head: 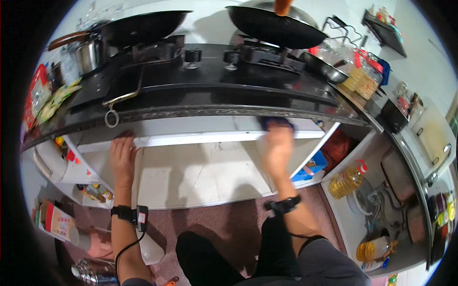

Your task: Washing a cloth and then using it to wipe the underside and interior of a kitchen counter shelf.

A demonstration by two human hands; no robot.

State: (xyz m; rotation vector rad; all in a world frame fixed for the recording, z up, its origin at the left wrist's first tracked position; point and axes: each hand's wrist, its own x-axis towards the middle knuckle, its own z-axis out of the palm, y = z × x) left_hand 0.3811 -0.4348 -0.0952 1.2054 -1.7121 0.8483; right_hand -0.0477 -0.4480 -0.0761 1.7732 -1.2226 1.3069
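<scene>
My right hand [277,150], blurred, presses on a dark blue cloth [282,122] at the right part of a white shelf [200,138] under the black countertop [214,96]. Most of the cloth is hidden behind the fingers and the counter's edge. At the shelf's left end, my left hand [121,157] grips the front edge, fingers on top and thumb lower down. Below the shelf lies the pale cabinet floor [211,175], with shadows across it. Black straps with small devices circle both wrists.
Two dark woks [146,26] [272,26] sit on the gas burners above. A metal ring [111,118] hangs over the counter's edge. Oil bottles [345,182] [372,249] stand in the right cabinet. A white bottle [150,248] and a silver thermos [93,270] are on the floor at left.
</scene>
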